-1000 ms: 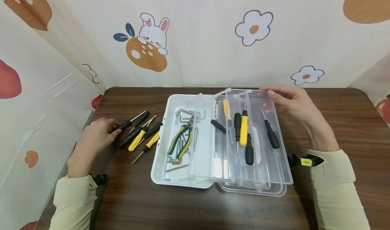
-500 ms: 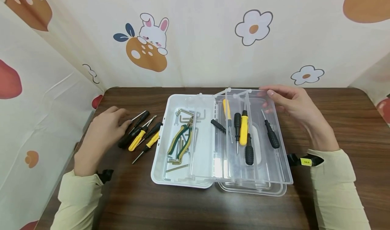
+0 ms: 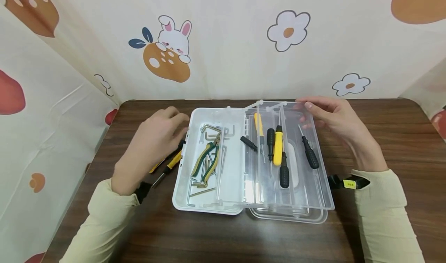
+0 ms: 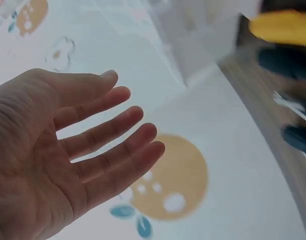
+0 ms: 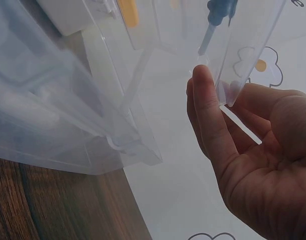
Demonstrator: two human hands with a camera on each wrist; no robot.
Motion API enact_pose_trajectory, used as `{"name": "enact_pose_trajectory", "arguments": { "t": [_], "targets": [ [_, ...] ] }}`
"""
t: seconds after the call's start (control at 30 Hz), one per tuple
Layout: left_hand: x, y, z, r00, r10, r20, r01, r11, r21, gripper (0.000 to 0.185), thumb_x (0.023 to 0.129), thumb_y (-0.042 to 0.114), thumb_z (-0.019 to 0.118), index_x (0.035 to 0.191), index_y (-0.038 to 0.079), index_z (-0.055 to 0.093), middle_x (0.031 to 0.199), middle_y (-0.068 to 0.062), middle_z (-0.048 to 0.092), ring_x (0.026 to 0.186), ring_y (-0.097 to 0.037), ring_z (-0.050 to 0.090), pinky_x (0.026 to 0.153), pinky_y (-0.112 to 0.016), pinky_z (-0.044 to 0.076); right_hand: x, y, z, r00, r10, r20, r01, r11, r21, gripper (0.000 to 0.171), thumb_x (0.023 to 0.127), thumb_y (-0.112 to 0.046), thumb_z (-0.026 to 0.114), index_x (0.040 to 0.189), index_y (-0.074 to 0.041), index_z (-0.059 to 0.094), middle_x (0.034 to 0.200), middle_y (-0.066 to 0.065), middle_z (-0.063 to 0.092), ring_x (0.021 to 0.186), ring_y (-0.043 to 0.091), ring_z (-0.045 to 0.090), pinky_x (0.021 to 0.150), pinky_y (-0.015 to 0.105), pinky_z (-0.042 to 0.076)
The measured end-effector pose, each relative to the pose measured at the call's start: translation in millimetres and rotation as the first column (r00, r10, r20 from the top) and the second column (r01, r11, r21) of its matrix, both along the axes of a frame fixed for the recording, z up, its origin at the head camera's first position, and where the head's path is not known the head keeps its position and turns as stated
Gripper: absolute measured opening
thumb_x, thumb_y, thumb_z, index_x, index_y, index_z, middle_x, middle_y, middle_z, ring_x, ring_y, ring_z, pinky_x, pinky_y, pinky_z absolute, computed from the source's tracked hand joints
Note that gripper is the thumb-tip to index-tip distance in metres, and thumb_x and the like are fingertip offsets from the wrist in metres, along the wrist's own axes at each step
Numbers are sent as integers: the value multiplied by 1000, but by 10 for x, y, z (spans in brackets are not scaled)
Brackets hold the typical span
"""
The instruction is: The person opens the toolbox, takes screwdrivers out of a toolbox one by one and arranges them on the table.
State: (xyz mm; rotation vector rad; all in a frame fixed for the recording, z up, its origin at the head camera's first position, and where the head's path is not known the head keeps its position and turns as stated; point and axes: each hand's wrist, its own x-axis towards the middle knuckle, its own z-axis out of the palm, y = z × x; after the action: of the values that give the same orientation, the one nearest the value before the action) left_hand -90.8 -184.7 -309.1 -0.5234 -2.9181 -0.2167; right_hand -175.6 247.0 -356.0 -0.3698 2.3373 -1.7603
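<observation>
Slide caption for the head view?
Right hand grips a clear tray of screwdrivers; left hand near loose tools beside a white box holding green-handled pliers.

Dark wood table (image 3: 195,239); pale cartoon-print backdrop (image 3: 230,61)

The right hand (image 5: 265,167) pinches one clear tray (image 5: 253,40) edge

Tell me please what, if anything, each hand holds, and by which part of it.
The right hand holds the clear tray by its far right corner. The left hand holds nothing; its fingers are loosely open.
</observation>
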Motion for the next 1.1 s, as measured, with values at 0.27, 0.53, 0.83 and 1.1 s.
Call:
{"name": "enact_pose_trajectory", "arguments": {
  "t": [0.27,0.53,0.83,1.1],
  "targets": [
    [-87,444,79,990,-142,-10,141,988,-56,28,97,16,74,124,9,73,116,-11,68,105,-30,65,78,-42,63,-10,3,-3,1000,27,-4,-27,998,-58,32,105,-18,64,133,-4,68,114,-6,78,83,10,75,74,32,65],
    [-148,813,29,930,-362,-61,356,931,-85,22,98,17,73,119,11,74,112,-7,69,101,-25,64,81,-33,60,-8,4,-4,1000,23,-11,-23,999,-46,31,105,-17,63,133,-5,69,113,-6,78,83,11,75,74,32,65],
    [-161,1058,-17,886,-457,82,462,884,-68,29,99,19,72,127,14,74,122,-6,71,112,-23,65,95,-34,58,4,10,-7,1000,9,-16,-9,1000,-1,33,105,-20,63,134,-6,68,116,-6,76,85,10,75,76,30,65],
    [-192,1137,-98,849,-511,135,522,850,-65,23,100,15,70,123,13,76,123,-3,73,111,-21,66,98,-31,57,10,11,0,1000,13,-1,-13,999,-29,35,105,-21,64,135,-4,67,116,-4,77,85,10,76,77,29,65]
  ]
}}
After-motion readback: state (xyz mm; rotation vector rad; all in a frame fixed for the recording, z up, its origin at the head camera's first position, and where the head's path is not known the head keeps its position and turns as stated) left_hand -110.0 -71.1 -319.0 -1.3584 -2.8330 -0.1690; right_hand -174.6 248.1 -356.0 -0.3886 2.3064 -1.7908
